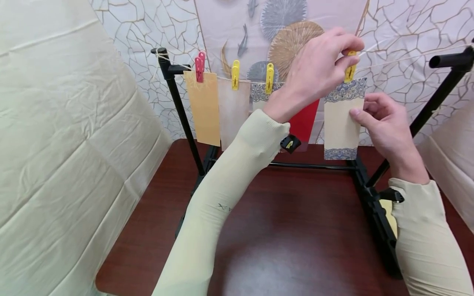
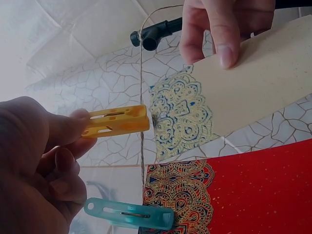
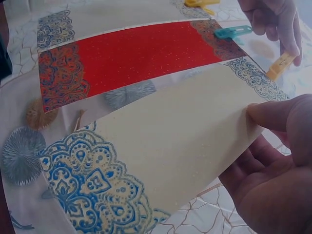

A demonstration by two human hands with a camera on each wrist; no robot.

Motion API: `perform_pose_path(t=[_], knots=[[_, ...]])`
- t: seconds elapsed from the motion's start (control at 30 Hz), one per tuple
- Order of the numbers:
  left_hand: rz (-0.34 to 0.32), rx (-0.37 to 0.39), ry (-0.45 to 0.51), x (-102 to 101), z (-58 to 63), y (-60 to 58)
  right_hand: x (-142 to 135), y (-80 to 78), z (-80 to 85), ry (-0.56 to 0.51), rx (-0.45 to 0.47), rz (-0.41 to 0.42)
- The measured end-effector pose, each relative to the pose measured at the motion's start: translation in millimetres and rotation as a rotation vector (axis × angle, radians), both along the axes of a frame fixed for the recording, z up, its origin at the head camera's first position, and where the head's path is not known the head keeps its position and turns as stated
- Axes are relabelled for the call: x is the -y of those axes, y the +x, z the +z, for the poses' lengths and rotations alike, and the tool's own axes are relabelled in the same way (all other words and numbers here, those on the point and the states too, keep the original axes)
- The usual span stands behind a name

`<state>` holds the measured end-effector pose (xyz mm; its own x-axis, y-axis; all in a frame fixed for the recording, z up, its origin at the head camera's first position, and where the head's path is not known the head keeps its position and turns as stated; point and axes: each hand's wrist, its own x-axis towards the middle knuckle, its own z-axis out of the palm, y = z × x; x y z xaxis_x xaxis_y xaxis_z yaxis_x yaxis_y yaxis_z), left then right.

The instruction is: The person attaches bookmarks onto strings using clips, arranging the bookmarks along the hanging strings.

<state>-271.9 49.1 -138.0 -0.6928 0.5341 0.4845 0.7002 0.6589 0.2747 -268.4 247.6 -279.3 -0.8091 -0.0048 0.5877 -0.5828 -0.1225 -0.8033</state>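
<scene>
My left hand pinches the handle end of a yellow clothespin between thumb and fingers. In the left wrist view the clothespin lies across the string, its tip right at the top edge of a cream card. The card has blue patterned bands at top and bottom. Its right edge is pinched by my right hand, thumb in front and fingers behind. Beside it hangs a red card with a patterned band, held by a teal clothespin.
Further left along the string hang an orange card under pink clothespins, a pale card under a yellow clothespin, and another patterned card. A black frame carries the string above a dark wooden table.
</scene>
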Motion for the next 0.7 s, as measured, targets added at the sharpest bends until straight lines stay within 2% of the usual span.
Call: perform_pose_path(t=[0.4, 0.7], knots=[[-0.002, -0.009, 0.057, 2, 10.0, -1.3, -2, 0.6, 4.5, -0.011, 0.033, -0.019], [0.034, 0.026, -0.028, -6, 10.5, 1.6, -1, 0.0, 6.2, -0.01, 0.042, -0.044]])
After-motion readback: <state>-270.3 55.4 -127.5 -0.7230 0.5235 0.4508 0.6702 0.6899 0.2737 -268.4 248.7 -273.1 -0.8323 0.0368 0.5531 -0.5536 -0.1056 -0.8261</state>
